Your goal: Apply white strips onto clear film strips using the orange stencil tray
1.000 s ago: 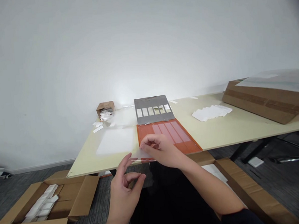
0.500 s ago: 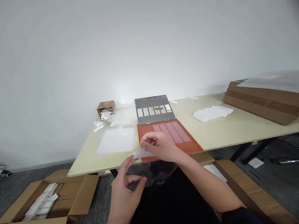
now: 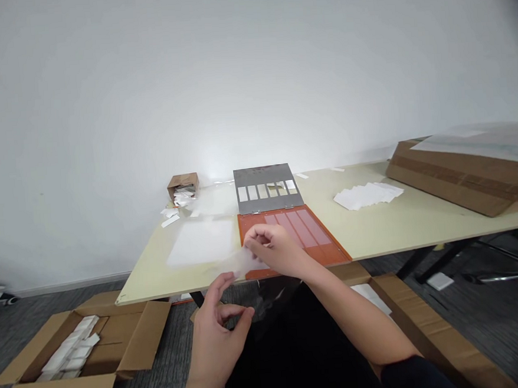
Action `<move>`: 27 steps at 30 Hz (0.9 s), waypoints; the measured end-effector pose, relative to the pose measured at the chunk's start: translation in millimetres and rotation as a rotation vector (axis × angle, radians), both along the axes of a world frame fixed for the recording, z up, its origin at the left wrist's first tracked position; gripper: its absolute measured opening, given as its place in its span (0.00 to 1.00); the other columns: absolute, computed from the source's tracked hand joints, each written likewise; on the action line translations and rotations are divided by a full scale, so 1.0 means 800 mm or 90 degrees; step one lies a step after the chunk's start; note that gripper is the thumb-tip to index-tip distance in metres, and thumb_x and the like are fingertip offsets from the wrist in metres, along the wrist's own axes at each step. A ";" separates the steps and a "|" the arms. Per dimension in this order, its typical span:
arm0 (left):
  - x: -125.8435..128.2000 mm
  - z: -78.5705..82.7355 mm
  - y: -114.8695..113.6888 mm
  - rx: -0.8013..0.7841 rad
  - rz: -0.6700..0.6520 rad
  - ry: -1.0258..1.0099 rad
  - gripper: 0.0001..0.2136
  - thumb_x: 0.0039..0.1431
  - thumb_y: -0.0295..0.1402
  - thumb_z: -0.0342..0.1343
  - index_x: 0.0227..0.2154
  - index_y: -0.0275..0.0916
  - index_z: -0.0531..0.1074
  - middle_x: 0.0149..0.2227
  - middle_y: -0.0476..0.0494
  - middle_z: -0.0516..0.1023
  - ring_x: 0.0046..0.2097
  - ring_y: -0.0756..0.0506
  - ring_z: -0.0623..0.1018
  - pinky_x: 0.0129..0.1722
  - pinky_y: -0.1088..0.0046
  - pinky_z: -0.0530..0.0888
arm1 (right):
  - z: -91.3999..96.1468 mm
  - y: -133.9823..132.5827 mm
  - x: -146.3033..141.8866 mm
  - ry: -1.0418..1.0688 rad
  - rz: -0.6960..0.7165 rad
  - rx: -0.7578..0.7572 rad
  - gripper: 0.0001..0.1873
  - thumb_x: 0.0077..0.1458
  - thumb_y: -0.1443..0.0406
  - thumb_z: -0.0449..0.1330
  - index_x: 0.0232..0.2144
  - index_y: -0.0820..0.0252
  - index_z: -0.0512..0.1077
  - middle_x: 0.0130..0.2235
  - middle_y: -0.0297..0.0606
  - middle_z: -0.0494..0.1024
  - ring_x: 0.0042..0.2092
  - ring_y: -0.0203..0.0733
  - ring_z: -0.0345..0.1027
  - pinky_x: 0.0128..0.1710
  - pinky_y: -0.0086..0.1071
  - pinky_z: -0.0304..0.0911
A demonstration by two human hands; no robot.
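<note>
My right hand (image 3: 274,249) pinches one end of a thin translucent film strip (image 3: 238,264) over the left part of an orange plate (image 3: 336,249). The strip's far end is smeared by motion. Below and to the left, my left hand (image 3: 219,332) has its fingers apart, its index fingertip close to the strip's lower edge. Whether that fingertip touches the strip I cannot tell. Several pale strips (image 3: 303,229) lie side by side on the orange plate. A hinged grey metal lid (image 3: 262,175) with rectangular slots stands raised behind it.
A translucent white sheet stack (image 3: 201,243) lies left on the table (image 3: 149,278). A small carton (image 3: 183,181) with paper scraps stands behind. To the right are fanned white papers (image 3: 368,196) and a large carton (image 3: 461,171). Open boxes sit below, one at left (image 3: 140,338).
The strip's free end has swung up and left from my left fingertips and now spreads out blurred. Both hands have stayed nearly in place.
</note>
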State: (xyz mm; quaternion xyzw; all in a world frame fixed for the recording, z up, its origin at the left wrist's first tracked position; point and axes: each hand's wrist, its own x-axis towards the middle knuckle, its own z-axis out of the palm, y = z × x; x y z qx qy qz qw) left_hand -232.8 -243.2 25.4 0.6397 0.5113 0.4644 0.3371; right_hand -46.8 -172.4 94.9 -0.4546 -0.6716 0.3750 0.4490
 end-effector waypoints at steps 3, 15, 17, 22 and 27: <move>-0.004 -0.001 0.000 -0.015 0.002 0.004 0.28 0.53 0.39 0.61 0.57 0.43 0.64 0.45 0.40 0.81 0.34 0.46 0.83 0.35 0.73 0.80 | 0.005 0.003 0.005 0.031 -0.041 0.019 0.07 0.53 0.62 0.56 0.26 0.58 0.68 0.24 0.30 0.71 0.27 0.33 0.65 0.27 0.27 0.60; -0.013 -0.025 -0.012 -0.100 -0.025 0.012 0.32 0.48 0.37 0.62 0.59 0.43 0.63 0.41 0.43 0.82 0.25 0.50 0.80 0.30 0.75 0.77 | -0.040 0.096 0.047 -0.060 -0.197 -0.008 0.11 0.57 0.60 0.56 0.29 0.61 0.73 0.28 0.34 0.74 0.29 0.35 0.67 0.30 0.28 0.63; -0.019 -0.031 -0.011 -0.119 -0.030 0.029 0.33 0.48 0.36 0.62 0.59 0.43 0.63 0.41 0.43 0.82 0.23 0.50 0.79 0.29 0.75 0.77 | -0.061 0.122 0.056 -0.090 -0.208 -0.037 0.11 0.59 0.60 0.57 0.32 0.62 0.73 0.31 0.35 0.76 0.32 0.36 0.69 0.32 0.30 0.66; -0.029 -0.038 -0.011 -0.135 -0.020 0.047 0.34 0.47 0.36 0.61 0.59 0.42 0.63 0.40 0.44 0.82 0.23 0.51 0.77 0.29 0.74 0.77 | -0.099 0.171 0.069 -0.169 -0.225 -0.103 0.16 0.63 0.57 0.59 0.47 0.63 0.71 0.46 0.40 0.75 0.43 0.40 0.72 0.43 0.39 0.71; -0.034 -0.040 -0.012 -0.136 -0.014 0.032 0.34 0.46 0.34 0.62 0.59 0.44 0.63 0.41 0.44 0.82 0.22 0.51 0.76 0.29 0.73 0.77 | -0.115 0.199 0.068 -0.231 -0.245 -0.127 0.18 0.63 0.57 0.58 0.51 0.61 0.70 0.51 0.42 0.73 0.48 0.43 0.71 0.47 0.43 0.70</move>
